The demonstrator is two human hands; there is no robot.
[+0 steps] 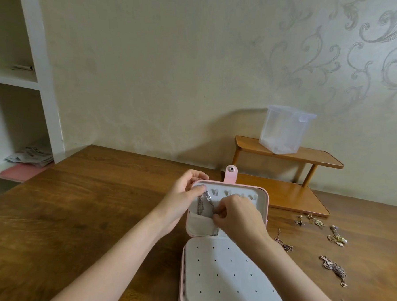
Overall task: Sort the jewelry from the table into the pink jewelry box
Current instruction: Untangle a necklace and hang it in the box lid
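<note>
table (97, 214): brown wood, grained, low sheen | pink jewelry box (266, 200): smooth pink shell, matt grey felt-like lining | chain (205, 202): silvery metal, glinting | container (283, 129) at 1 o'clock: frosted translucent plastic | two-tier shelf (282, 194): smooth orange-brown wood, satin

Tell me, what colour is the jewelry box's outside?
Pink, seen in the head view on the jewelry box.

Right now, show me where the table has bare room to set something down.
Bare wood lies left of the pink jewelry box, out to the table's left edge and back to the wall. Right of the box it is crowded: loose jewelry is scattered there, and the wooden shelf fills the far right corner.
</note>
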